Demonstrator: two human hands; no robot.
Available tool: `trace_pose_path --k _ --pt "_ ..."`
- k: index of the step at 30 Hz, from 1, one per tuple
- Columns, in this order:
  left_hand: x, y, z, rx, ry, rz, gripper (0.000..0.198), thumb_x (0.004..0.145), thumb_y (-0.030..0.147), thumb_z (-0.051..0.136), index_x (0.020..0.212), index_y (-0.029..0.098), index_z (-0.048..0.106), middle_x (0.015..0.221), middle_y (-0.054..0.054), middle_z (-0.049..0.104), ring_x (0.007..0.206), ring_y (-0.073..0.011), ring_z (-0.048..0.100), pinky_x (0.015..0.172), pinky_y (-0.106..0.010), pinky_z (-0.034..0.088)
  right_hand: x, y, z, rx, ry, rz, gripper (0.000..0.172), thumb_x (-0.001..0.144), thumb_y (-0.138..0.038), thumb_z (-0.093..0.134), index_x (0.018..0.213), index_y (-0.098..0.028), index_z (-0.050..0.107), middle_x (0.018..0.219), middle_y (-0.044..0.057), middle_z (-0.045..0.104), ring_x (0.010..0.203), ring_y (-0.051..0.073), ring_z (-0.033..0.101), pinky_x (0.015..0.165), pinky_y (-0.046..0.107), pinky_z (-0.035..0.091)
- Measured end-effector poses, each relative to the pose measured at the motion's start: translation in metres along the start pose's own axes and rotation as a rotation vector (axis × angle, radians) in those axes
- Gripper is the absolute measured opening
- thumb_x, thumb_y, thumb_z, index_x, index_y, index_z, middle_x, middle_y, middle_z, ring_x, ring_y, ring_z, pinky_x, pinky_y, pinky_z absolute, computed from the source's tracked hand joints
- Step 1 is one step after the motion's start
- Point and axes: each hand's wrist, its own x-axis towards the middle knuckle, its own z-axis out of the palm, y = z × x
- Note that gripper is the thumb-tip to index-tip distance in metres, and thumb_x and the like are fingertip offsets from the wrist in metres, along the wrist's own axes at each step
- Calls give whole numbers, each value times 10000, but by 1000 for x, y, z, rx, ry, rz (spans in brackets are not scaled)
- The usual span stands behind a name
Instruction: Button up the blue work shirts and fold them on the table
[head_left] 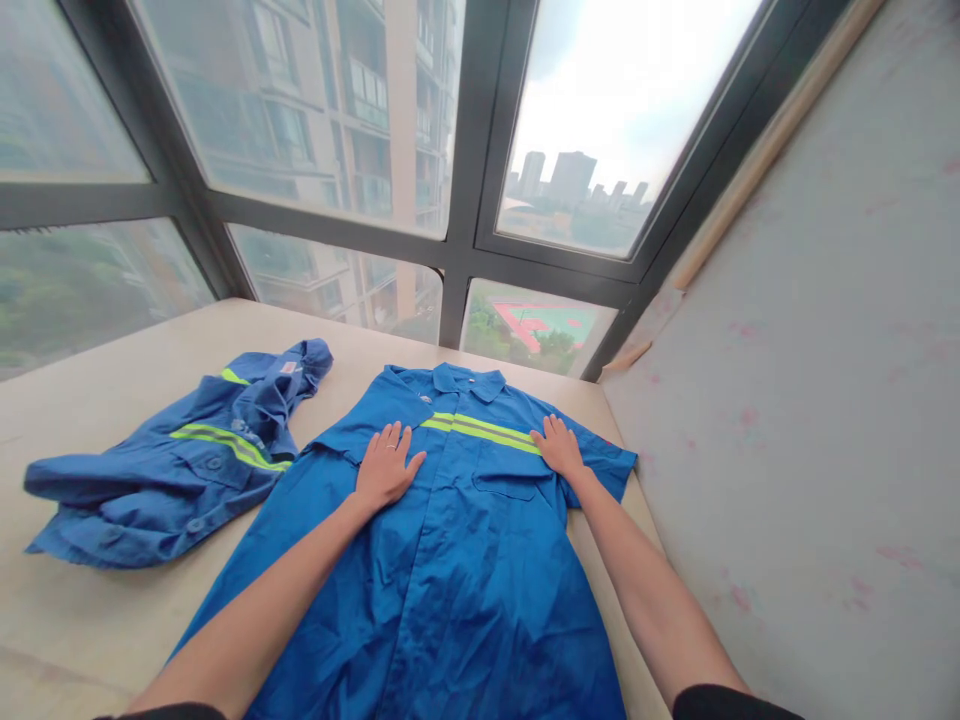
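A blue short-sleeved work shirt (pixel 465 540) lies spread out, front side up, with its collar toward the window. A yellow-green reflective stripe (pixel 495 433) crosses its chest. My left hand (pixel 388 467) rests flat on the left part of the chest, fingers spread, with a ring on one finger. Over on the other side, my right hand (pixel 557 446) lies flat by the end of the stripe near the sleeve, fingers apart. Neither hand grips the cloth. The shirt's lower end runs out of view at the bottom.
To the left lies a second blue work garment (pixel 180 460), crumpled, with a reflective stripe. Both lie on a pale flat surface (pixel 45 620). Grey-framed windows (pixel 457 230) stand at the back, and a patterned wall (pixel 810 400) borders the right side.
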Motion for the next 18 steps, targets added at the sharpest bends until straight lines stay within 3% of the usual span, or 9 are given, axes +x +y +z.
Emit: trace_pose_path --k 5,11,14,18 --pt "1 -6 0 6 2 17 699 969 546 323 1474 71 415 1543 -202 356 1446 -335 308 1181 -483 238 2 19 12 68 40 -31 641 1000 -474 272 1507 -84 326 1584 170 288 1467 289 260 1178 491 219" --pt "0 -3 -2 32 -10 17 700 971 541 305 1471 63 415 1537 -213 359 1442 -345 314 1170 -495 250 -4 47 -3 218 90 -52 601 985 -415 331 1479 -72 341 1536 179 384 1434 235 339 1170 405 271" --pt "1 -2 -2 38 -3 23 709 966 539 302 1469 51 411 1536 -221 359 1443 -350 310 1172 -492 240 -16 71 -15 126 131 42 562 979 -397 387 1437 -72 378 1503 182 428 1408 243 367 1156 386 278" --pt "2 -1 -2 25 -11 30 735 952 556 308 1464 39 407 1536 -234 352 1445 -362 299 1165 -506 233 -39 102 -30 10 89 218 479 954 -363 480 1318 -52 477 1355 229 535 1302 286 470 1081 360 347"
